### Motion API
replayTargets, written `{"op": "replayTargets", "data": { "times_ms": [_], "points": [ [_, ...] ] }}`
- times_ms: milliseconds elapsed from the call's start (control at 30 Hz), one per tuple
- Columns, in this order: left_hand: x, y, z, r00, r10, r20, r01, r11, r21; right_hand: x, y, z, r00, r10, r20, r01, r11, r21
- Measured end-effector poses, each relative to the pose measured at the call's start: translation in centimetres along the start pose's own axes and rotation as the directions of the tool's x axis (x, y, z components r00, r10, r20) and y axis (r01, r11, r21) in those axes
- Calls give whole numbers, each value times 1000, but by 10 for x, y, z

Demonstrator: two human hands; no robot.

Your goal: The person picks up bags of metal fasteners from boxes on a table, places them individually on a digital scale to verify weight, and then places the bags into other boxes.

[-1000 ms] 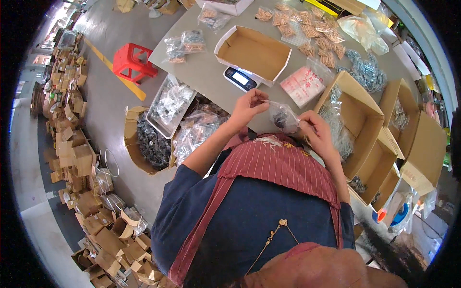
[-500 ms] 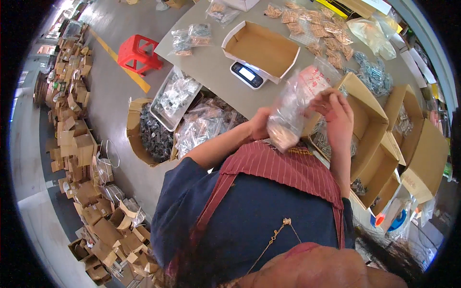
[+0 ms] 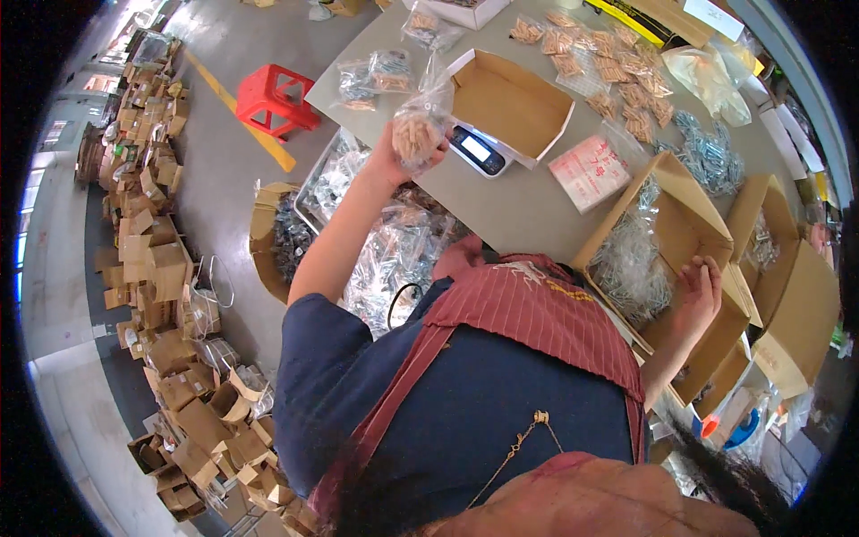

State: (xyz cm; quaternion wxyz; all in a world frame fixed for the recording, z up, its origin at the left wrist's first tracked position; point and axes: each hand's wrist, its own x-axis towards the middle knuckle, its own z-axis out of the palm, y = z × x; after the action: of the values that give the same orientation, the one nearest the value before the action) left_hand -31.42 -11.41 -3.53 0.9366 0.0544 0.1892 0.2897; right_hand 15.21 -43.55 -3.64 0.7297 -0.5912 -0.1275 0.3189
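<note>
My left hand is closed around a clear plastic bag of wooden dowels, raised beside the table's left edge. Just right of the bag, a small digital scale with a lit display sits against an open cardboard tray. Nothing shows in my right hand, whose fingers are loosely apart over the right side of a cardboard box. That box has bagged metal hardware in it. A stack of clear bags with red print lies flat on the table.
Several small bags of dowels lie at the back of the table, near a pile of metal parts. More cardboard boxes stand at right. To the left are a red stool and a tray of bagged parts.
My left hand has carried the dowel bag up and left, near the scale. My right hand has let go of it and moved right and down. The red-printed bags now lie uncovered.
</note>
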Motion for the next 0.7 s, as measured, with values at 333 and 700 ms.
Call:
{"op": "replayTargets", "data": {
  "times_ms": [333,700],
  "points": [
    [47,159,-5,791,598,-132,-279,544,792,-1,2,-29,1000,-11,-8,10,995,-101],
    [104,37,52,700,563,440,-11,-607,794,-18,27,-32,993,-14,-119,-15,972,-234]
  ]
}}
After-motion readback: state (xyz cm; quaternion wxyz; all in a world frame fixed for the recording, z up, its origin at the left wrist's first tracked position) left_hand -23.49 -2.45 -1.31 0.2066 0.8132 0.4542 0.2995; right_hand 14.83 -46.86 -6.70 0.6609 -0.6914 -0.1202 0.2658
